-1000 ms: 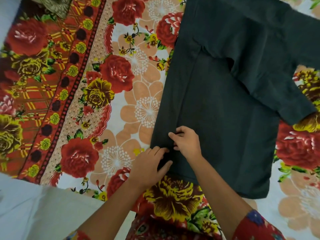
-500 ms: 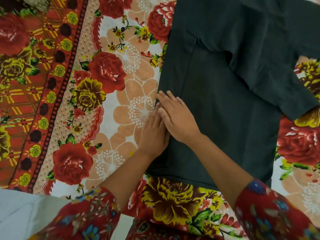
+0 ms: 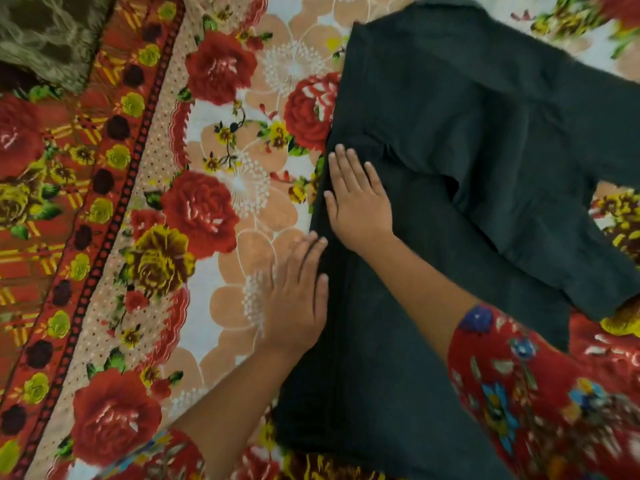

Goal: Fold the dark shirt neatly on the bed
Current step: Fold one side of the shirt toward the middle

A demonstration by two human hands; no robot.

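- Red flowered sleeve (image 3: 519, 393) of the person crosses the near right part of the dark shirt (image 3: 433, 258), which lies flat on the bed (image 3: 214, 258), its hem towards the person and its neck end away.
- Just off the shirt's left edge, the left hand (image 3: 298, 296) lies flat on the bed's patterned cover. Its fingers are straight and close together and their tips touch the cloth's edge. It holds nothing. It looks placed there to square that edge and keep it straight, though the hand is a little blurred.
- Further up and just inside that same edge, the right hand (image 3: 358, 202) presses palm down on the shirt, fingers straight and slightly fanned, gripping nothing. By the look of it, it is flattening a side panel already turned in, since a long straight crease line (image 3: 337, 323) runs down the shirt close to its left edge and no sleeve shows on that side.
- Beyond the right hand, the shirt's other sleeve (image 3: 554, 244) lies spread out to the right and angled back towards the person, not yet folded in; that side is likely the next to be dealt with.
- Far off to the shirt's upper left, a piece of olive cloth (image 3: 45, 36) lies at the corner, well apart from it.
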